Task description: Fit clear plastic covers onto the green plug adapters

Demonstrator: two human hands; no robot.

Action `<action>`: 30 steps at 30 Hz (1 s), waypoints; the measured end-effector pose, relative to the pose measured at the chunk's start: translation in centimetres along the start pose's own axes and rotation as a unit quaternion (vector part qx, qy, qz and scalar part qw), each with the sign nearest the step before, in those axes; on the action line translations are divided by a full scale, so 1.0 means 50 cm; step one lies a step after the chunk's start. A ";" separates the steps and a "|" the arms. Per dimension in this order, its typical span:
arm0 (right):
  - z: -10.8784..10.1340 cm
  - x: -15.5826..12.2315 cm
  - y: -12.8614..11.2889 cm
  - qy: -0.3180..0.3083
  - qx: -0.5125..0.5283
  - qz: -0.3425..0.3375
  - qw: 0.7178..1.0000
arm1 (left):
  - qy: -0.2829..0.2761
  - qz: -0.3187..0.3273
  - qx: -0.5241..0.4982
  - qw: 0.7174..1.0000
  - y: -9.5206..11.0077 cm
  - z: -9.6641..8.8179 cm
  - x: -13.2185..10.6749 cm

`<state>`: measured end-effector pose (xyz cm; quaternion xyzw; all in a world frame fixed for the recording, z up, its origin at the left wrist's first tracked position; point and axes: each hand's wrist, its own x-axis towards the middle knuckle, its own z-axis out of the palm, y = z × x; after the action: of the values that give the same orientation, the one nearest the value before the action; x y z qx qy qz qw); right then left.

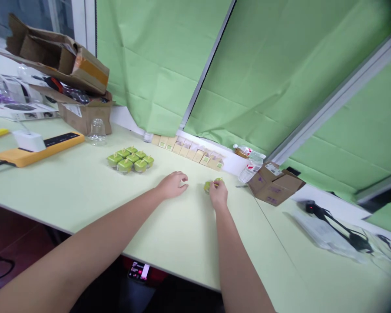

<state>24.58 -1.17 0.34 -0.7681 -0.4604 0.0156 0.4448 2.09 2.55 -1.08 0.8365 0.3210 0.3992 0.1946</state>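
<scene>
My right hand [218, 193] is closed around a small green candle-like cup [208, 186] resting on the pale green table [84, 191]. My left hand [172, 184] lies on the table a little to the left, fingers curled loosely, and nothing shows in it. A cluster of several similar green cups [130, 159] stands further left. Behind both hands, a row of several small beige boxes [189, 151] lines the table's back edge below the green curtain.
A small brown carton [273, 182] and a plastic bottle [250, 167] lie at the right. A yellow power strip [39, 150], a clear glass jar [97, 131] and torn cardboard boxes [58, 56] sit at the left. A black cable with a red light [329, 217] lies far right.
</scene>
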 end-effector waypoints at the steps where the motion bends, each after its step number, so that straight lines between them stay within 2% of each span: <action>1: 0.007 -0.013 -0.016 -0.035 0.018 -0.014 0.999 | 0.003 -0.019 -0.025 0.999 -0.004 -0.007 -0.002; 5: 0.035 -0.077 -0.091 -0.196 0.125 -0.111 0.966 | -0.051 -0.043 -0.116 0.991 -0.005 -0.021 -0.007; 8: 0.049 -0.108 -0.125 -0.219 0.162 -0.147 0.951 | -0.078 -0.039 -0.127 0.988 -0.004 -0.022 -0.007; 11: 0.048 -0.104 -0.128 -0.155 0.240 -0.087 0.954 | -0.078 -0.058 -0.126 0.987 -0.009 -0.021 -0.006; 12: 0.044 -0.096 -0.124 -0.132 0.289 -0.046 0.947 | -0.078 -0.067 -0.126 0.987 -0.012 -0.020 -0.005; 14: 0.035 -0.078 -0.114 -0.111 0.390 0.043 0.913 | -0.080 -0.083 -0.118 0.986 -0.015 -0.019 -0.006; 17: 0.021 -0.058 -0.100 -0.152 0.464 0.154 0.859 | -0.088 -0.083 -0.087 0.989 -0.014 -0.020 -0.010; 20: 0.015 -0.057 -0.095 -0.200 0.479 0.215 0.828 | -0.054 -0.042 -0.063 0.996 -0.004 -0.023 -0.013; 22: 0.014 -0.062 -0.096 -0.219 0.493 0.214 0.814 | -0.011 -0.005 -0.054 0.998 0.005 -0.027 -0.012; 25: 0.011 -0.074 -0.104 -0.253 0.484 0.183 0.817 | 0.038 0.047 -0.040 0.997 0.022 -0.033 -0.007; 30: -0.006 -0.094 -0.130 -0.334 0.446 0.116 0.822 | 0.058 0.100 -0.036 0.993 0.047 -0.045 -0.004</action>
<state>17.48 -3.59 3.23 -0.4816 -0.4305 0.5262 0.5531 1.13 0.90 1.53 0.8326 0.2317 0.4755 0.1645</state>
